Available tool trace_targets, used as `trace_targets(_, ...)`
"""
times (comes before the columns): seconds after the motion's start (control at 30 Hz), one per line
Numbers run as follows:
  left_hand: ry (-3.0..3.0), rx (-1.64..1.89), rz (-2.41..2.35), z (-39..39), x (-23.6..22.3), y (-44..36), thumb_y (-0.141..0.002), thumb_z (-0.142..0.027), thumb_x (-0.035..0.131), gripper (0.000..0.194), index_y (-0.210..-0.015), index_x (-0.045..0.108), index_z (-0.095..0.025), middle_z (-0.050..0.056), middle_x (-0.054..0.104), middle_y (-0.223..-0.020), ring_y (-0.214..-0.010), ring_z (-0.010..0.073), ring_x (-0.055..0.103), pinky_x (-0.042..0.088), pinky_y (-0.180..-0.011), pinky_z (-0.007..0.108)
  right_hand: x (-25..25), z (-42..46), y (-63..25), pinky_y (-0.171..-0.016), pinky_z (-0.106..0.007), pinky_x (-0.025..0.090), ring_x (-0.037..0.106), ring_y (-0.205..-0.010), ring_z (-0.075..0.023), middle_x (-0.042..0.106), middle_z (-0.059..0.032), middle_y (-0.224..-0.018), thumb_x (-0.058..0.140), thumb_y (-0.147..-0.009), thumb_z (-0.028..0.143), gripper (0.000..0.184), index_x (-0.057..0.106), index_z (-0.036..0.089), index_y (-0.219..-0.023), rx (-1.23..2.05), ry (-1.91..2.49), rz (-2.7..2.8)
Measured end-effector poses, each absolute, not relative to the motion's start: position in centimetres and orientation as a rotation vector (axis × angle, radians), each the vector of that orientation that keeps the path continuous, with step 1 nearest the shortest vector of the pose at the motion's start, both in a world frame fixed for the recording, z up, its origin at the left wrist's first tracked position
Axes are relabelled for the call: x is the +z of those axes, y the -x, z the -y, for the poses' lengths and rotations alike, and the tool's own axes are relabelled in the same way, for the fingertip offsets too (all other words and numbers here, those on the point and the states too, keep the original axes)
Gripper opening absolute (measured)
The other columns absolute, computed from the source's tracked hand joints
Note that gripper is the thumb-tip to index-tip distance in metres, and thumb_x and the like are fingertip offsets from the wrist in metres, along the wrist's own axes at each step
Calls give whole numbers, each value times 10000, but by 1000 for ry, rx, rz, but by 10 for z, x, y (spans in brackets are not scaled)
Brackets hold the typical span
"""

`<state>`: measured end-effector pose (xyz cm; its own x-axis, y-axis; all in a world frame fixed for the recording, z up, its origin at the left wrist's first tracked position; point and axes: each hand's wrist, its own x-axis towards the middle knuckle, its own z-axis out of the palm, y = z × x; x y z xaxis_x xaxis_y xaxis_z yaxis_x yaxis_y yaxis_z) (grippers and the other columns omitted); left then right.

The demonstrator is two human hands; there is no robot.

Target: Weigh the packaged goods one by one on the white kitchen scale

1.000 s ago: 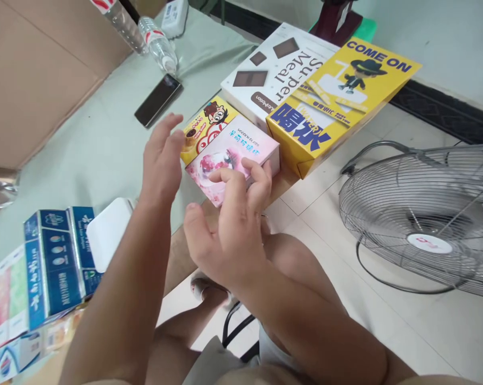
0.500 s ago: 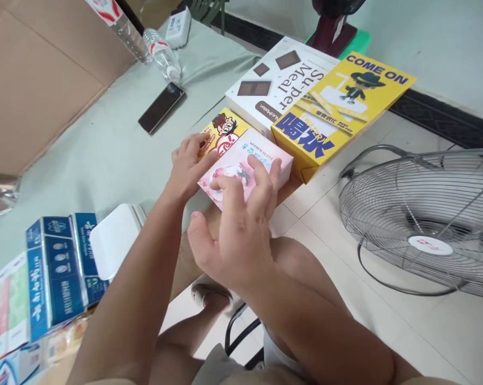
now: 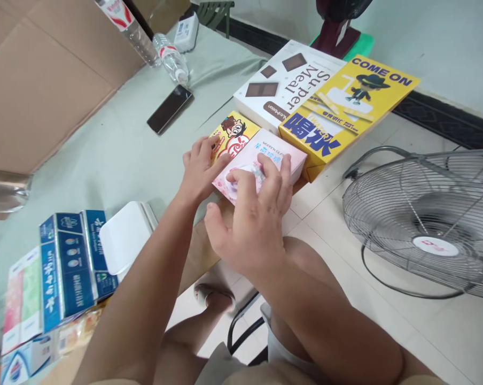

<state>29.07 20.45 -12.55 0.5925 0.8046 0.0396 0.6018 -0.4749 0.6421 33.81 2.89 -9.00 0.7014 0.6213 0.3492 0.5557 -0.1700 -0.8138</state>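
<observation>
A pink box [image 3: 282, 155] lies at the table's near edge, beside a small yellow cartoon box [image 3: 235, 132]. My left hand [image 3: 201, 168] rests against the pink box's left side, fingers bent over the yellow box's near corner. Spread fingers of my right hand [image 3: 253, 214] press down on top of the pink box. Just beyond stand a large yellow "COME ON" box [image 3: 345, 107] and a white "Su-per Meal" box [image 3: 285, 80].
A black phone [image 3: 170, 108] and two plastic bottles [image 3: 171, 53] lie on the green cloth [image 3: 105, 149]. Blue and white cartons [image 3: 61, 267] and a white lid [image 3: 123, 235] sit at near left. A floor fan [image 3: 426, 219] lies at right; cardboard [image 3: 45, 69] leans at far left.
My left hand, raised and open a second ago, has come down against the pink box's left side. The right hand stays on the box's top.
</observation>
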Motion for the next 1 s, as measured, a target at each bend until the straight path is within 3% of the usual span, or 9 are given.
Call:
trace_targets(0.2, -2144, 588, -1040, -202, -122, -288, -873, -650, 669, 539, -1279, 664, -294, 91, 577, -1518, -1503, 360, 382, 148, -1289, 518, -87, -25, -341, -1203, -804, 223, 218, -1585, -513, 436, -210, -1509, 611, -853, 294, 292, 576, 198, -1127, 17, 1812, 934)
trace_targets(0.27, -2124, 829, -1014, -191, -114, -282, -911, -594, 655, 446, -1207, 679, -261, 85, 629, -1416, -1433, 323, 449, 224, -1264, 467, -85, -22, -342, -1192, -675, 363, 436, -1476, -420, 559, -179, -1380, 591, -871, 278, 231, 584, 204, -1090, -46, 1612, 985)
trace_targets(0.33, -2064, 1143, -987, -175, -103, -270, -930, -484, 646, 275, -1021, 685, -228, 70, 684, -1128, -1156, 258, 582, 393, -1105, 400, -82, -18, -339, -995, -459, 538, 666, -1090, -255, 680, -91, -1054, 560, -877, 227, 106, 572, 218, -982, -76, 1316, 1093)
trace_targets(0.37, -2022, 1265, -972, -165, -98, -260, -920, -416, 651, 198, -889, 652, -221, 45, 651, -942, -949, 214, 584, 452, -942, 365, -80, -16, -335, -845, -372, 552, 656, -862, -187, 660, -32, -866, 547, -877, 206, 31, 550, 230, -897, -70, 1191, 1146)
trace_targets(0.4, -2002, 1343, -950, -155, -93, -249, -900, -347, 663, 214, -752, 576, -218, 13, 565, -773, -755, 170, 511, 437, -757, 331, -78, -14, -330, -715, -314, 517, 583, -690, -143, 592, 17, -715, 542, -878, 192, 94, 512, 241, -804, -42, 1105, 1193)
trace_targets(0.47, -2062, 1344, -903, -134, -84, -223, -868, -222, 663, 434, -584, 336, -201, -34, 317, -575, -542, 110, 271, 236, -529, 309, -76, -8, -317, -557, -260, 402, 416, -523, -94, 424, 70, -553, 551, -891, 185, 301, 384, 248, -649, 77, 1041, 1259)
trace_targets(0.53, -2197, 1192, -861, -115, -77, -195, -853, -134, 639, 546, -564, 178, -177, -48, 150, -521, -482, 81, 117, 84, -488, 330, -74, -4, -304, -482, -239, 303, 283, -467, -69, 304, 90, -496, 555, -900, 168, 426, 269, 231, -591, 251, 1016, 1295)
trace_targets(0.63, -2277, 1027, -804, -96, -64, -155, -791, -71, 654, 565, -558, 149, -167, -53, 114, -488, -431, 61, 103, 48, -461, 337, -74, 1, -289, -444, -230, 212, 177, -458, -55, 222, 100, -479, 541, -906, 125, 470, 200, 211, -594, 510, 959, 1339)
trace_targets(1.0, -2145, 1254, -793, -58, -46, -41, -804, -48, 631, 509, -545, 219, -195, -59, 200, -420, -374, 84, 202, 109, -452, 343, -78, -15, -212, -443, -218, 188, 211, -454, -41, 205, 84, -508, 538, -883, 80, 483, 162, 221, -615, 673, 922, 1549)
